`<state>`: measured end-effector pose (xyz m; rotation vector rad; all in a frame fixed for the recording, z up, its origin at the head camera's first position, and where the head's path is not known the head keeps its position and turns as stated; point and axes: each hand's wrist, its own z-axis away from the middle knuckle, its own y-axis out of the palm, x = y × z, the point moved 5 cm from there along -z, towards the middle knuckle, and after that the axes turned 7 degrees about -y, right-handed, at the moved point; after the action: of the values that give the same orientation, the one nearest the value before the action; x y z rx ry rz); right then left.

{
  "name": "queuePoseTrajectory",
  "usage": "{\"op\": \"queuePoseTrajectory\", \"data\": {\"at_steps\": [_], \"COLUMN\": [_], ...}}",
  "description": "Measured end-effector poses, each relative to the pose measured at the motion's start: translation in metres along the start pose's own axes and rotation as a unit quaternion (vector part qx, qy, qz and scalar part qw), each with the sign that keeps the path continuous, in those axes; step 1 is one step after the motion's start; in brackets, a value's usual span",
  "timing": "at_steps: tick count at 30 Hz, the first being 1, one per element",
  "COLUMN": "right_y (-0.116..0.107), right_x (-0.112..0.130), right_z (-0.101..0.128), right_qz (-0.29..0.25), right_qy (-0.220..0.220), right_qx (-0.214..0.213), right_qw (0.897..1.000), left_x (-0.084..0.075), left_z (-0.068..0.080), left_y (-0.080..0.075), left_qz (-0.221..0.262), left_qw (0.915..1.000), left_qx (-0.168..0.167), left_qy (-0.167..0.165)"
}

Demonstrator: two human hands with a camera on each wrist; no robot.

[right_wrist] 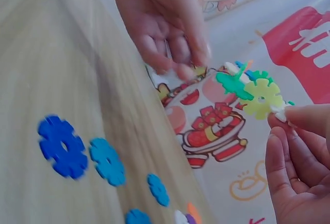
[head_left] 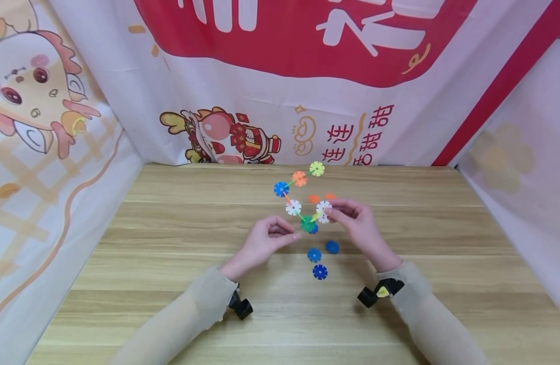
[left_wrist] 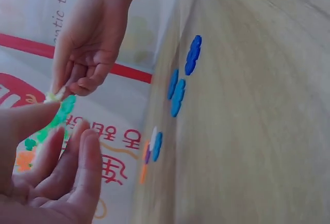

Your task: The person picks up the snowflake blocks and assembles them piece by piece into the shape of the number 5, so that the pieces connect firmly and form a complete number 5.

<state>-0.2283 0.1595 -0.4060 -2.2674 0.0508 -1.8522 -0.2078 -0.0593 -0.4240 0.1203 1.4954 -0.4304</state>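
While hands [head_left: 313, 225] hold snowflake chain [head_left: 299, 197], table [head_left: 170, 263]

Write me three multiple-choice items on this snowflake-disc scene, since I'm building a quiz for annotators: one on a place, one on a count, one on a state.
1. Where do the loose blue discs lie?
A. on the wooden table, nearer the person than the hands
B. on the backdrop cloth
C. in a box

2. How many loose blue discs lie there in the head view?
A. one
B. three
C. six

3. What is the right hand doing?
A. lying flat on the table
B. pinching a white disc of the chain of discs
C. gripping a blue disc

Key: 1 A, they rest on the wood below the hands; 2 B, three show; 3 B, fingertips close on the white disc.
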Motion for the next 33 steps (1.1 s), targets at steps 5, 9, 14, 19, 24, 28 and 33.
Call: {"op": "queuePoseTrajectory", "data": {"at_steps": [5, 9, 14, 19, 24, 28, 33], "right_y": [-0.007, -0.006, -0.001, 0.003, 0.006, 0.007, 0.003], "right_x": [0.005, 0.007, 0.012, 0.017, 0.020, 0.024, 0.036], "right_z": [-0.002, -0.003, -0.003, -0.004, -0.004, -0.004, 0.002], "right_qz": [0.029, 0.058, 0.063, 0.071, 0.073, 0.068, 0.050], "right_qy": [-0.017, -0.019, -0.034, -0.061, -0.078, -0.084, -0.084], "right_qx": [0.010, 0.028, 0.045, 0.054, 0.068, 0.074, 0.065], "right_qw": [0.999, 0.998, 0.996, 0.994, 0.992, 0.991, 0.993], "left_x": [-0.022, -0.044, -0.055, -0.058, -0.058, -0.053, -0.045], "left_z": [0.004, 0.002, -0.002, -0.007, -0.012, -0.015, -0.017], "left_y": [0.002, 0.003, 0.014, 0.022, 0.020, 0.016, 0.012], "left_qz": [-0.045, -0.057, -0.117, -0.178, -0.180, -0.177, -0.112], "left_qw": [0.9973, 0.9924, 0.9884, 0.9815, 0.9812, 0.9819, 0.9925], "left_qx": [0.015, -0.024, -0.024, -0.008, -0.009, -0.005, 0.023], "left_qy": [0.056, 0.107, 0.094, 0.070, 0.068, 0.068, 0.044]}}
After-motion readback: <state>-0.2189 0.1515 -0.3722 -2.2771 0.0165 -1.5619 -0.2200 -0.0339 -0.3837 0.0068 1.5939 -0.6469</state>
